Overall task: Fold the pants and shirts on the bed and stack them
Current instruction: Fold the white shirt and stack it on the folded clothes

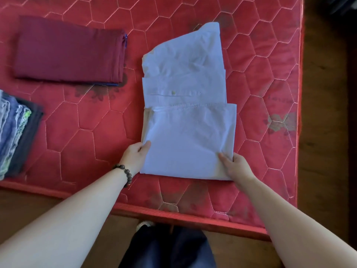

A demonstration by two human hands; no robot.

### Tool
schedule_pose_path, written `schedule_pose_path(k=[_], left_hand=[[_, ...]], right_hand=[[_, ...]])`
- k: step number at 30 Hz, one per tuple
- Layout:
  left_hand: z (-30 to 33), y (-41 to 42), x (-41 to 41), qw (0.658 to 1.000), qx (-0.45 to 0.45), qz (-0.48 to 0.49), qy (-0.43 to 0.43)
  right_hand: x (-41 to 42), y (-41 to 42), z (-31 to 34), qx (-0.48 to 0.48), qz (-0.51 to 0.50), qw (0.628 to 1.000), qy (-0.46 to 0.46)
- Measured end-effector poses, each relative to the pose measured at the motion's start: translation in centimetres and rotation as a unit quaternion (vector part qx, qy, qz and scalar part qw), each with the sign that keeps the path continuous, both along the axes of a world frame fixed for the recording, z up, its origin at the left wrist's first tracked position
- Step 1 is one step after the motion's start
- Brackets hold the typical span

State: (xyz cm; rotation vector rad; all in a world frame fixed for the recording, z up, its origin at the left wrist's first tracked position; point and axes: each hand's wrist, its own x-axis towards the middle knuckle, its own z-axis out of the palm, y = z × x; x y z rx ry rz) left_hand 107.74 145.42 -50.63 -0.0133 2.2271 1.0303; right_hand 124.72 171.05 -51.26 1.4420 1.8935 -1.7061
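A white pair of pants (185,105) lies partly folded on the red quilted mattress (260,84), its lower part doubled over toward me. My left hand (135,157) grips the near left edge of the fold, thumb on top and fingers tucked underneath. At the near right corner, my right hand (234,166) pinches the fabric in the same way. A folded maroon garment (67,51) rests flat at the far left.
A stack of folded blue, grey and patterned clothes (15,132) sits at the mattress's left edge. The mattress's near edge (173,213) runs just in front of my legs, with wooden floor below and to the right.
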Motion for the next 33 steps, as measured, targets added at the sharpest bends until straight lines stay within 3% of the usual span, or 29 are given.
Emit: schedule_pose_path(k=[4, 8, 11, 16, 20, 24, 27, 30, 33], left_hand=[[2.0, -3.0, 5.3, 0.999, -0.031, 0.023, 0.014], [2.7, -5.3, 8.4, 0.998, -0.04, 0.046, -0.031], [3.2, -4.9, 7.7, 0.994, 0.004, 0.07, -0.078], [3.3, -2.8, 4.0, 0.998, 0.015, 0.058, -0.035], [4.7, -2.9, 2.9, 0.998, 0.037, 0.046, -0.03], [7.3, -2.1, 0.1, 0.982, 0.145, 0.109, -0.057], [9.0, -0.2, -3.9, 0.972, 0.193, 0.13, -0.031], [8.7, 1.9, -8.6, 0.972, 0.191, 0.137, 0.01], [5.6, 3.6, -12.1, 0.981, 0.127, 0.146, 0.027]], right_hand=[[4.4, -3.8, 1.2, -0.001, 0.015, 1.0, -0.023], [7.3, -6.2, 1.8, -0.061, 0.006, 0.997, -0.045], [6.8, -5.4, 2.1, -0.108, -0.045, 0.993, -0.028], [2.8, -2.6, 2.6, -0.162, -0.069, 0.984, 0.034], [1.0, -1.5, 4.1, -0.148, -0.035, 0.987, 0.062], [-1.8, 0.9, 7.9, -0.105, 0.002, 0.986, 0.126], [-6.3, 3.4, 10.5, -0.087, 0.028, 0.978, 0.187], [-11.7, 5.7, 10.8, -0.066, 0.049, 0.971, 0.224], [-16.1, 6.8, 7.4, -0.041, 0.041, 0.981, 0.186]])
